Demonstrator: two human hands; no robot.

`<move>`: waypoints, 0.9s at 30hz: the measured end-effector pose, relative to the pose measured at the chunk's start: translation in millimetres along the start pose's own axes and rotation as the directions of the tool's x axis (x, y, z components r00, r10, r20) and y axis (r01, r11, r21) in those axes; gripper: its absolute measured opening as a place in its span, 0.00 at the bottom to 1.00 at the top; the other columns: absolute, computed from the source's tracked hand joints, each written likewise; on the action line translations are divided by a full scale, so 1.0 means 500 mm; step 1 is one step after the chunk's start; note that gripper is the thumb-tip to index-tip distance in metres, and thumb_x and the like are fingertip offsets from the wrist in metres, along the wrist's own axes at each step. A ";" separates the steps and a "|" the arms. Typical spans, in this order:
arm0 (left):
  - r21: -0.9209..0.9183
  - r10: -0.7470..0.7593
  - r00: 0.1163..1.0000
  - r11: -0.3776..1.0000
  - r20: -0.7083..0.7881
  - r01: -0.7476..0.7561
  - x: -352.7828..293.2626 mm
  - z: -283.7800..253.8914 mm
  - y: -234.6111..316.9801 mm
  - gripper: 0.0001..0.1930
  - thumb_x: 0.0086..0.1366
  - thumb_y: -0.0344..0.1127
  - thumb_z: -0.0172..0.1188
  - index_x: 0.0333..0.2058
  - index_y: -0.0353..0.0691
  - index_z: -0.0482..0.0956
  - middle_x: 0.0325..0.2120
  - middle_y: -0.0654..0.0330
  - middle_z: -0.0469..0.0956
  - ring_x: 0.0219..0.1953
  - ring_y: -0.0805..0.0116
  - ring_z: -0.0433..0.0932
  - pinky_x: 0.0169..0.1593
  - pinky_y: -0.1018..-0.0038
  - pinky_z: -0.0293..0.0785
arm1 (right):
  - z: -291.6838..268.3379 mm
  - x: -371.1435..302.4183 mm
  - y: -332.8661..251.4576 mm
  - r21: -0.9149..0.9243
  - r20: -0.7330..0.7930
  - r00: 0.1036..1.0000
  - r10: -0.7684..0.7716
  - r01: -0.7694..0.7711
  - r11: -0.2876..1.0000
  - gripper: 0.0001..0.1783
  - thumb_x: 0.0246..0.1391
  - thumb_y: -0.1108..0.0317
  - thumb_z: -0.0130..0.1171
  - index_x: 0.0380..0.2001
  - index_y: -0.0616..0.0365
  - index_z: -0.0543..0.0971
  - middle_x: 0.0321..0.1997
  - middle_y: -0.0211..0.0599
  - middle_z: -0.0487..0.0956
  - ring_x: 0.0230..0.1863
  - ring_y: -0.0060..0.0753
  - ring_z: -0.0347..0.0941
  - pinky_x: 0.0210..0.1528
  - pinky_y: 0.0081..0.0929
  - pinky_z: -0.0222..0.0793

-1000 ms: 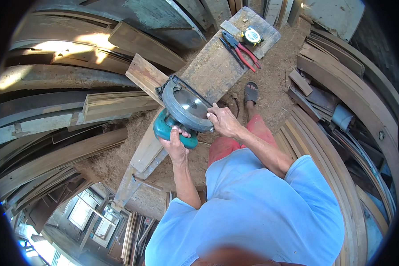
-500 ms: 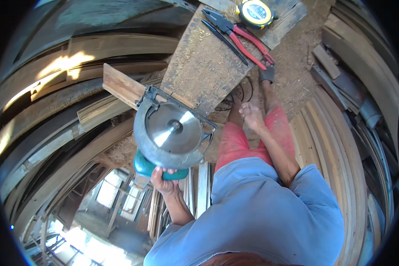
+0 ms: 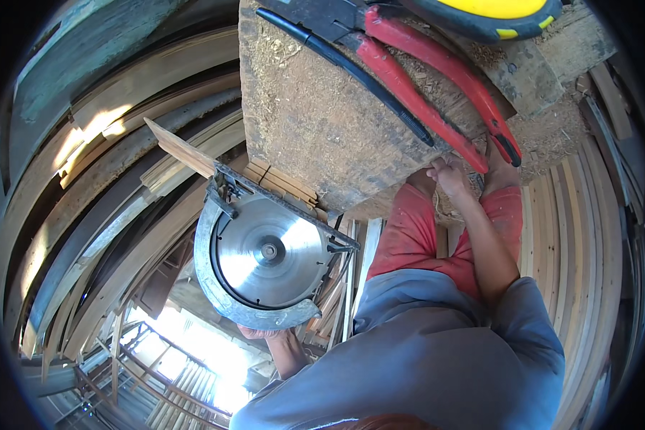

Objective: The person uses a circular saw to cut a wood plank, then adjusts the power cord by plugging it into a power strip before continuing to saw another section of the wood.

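Observation:
My left hand (image 3: 261, 333) is closed on a circular saw (image 3: 226, 304), mostly hidden behind its grey guard. The bare round blade (image 3: 254, 236) faces up towards me. Along the saw's base plate, thin wood strips (image 3: 283, 185) lie by the edge of a sawdust-covered bench (image 3: 322, 129). A flat wooden piece (image 3: 183, 150) sticks out past the saw's upper left end. My right hand (image 3: 448, 177) is curled shut near the bench edge, just below red-handled pliers (image 3: 437, 86); whether anything is inside it does not show.
Beside the pliers lie a black pen (image 3: 344, 64) and a yellow-and-black tape measure (image 3: 494, 11). Long boards (image 3: 86, 258) are stacked at the left, with more planks (image 3: 580, 244) at the right. A bright opening (image 3: 215, 358) shows at the lower left.
The bench, pliers, pen and tape measure appear larger and closer. The saw sits slightly lower and further left in view. My right hand appears further right, nearer the pliers' handles.

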State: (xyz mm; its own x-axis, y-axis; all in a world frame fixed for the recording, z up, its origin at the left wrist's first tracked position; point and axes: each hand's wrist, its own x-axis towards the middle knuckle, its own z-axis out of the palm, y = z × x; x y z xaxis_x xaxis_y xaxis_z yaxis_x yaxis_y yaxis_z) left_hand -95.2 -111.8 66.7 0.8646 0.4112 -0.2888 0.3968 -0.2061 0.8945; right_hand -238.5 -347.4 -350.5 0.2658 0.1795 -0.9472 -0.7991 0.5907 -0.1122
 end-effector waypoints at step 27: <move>-0.002 -0.018 0.995 1.000 -0.098 0.018 -0.006 0.034 0.003 0.29 0.64 0.47 0.51 0.58 0.33 0.75 0.52 0.47 0.80 0.56 0.50 0.78 0.64 0.50 0.71 | -0.021 0.025 0.023 0.511 0.012 0.992 -0.126 0.103 0.853 0.16 0.63 0.65 0.59 0.50 0.62 0.79 0.38 0.32 0.83 0.35 0.21 0.78 0.33 0.19 0.70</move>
State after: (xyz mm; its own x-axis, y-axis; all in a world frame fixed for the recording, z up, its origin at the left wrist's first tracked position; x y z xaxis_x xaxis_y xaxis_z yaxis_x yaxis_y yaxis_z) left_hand -92.2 -128.3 63.0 0.8227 0.5002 -0.2701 0.4117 -0.1967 0.8898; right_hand -250.1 -346.4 -366.9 0.3708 0.1125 -0.9219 -0.3785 0.9248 -0.0394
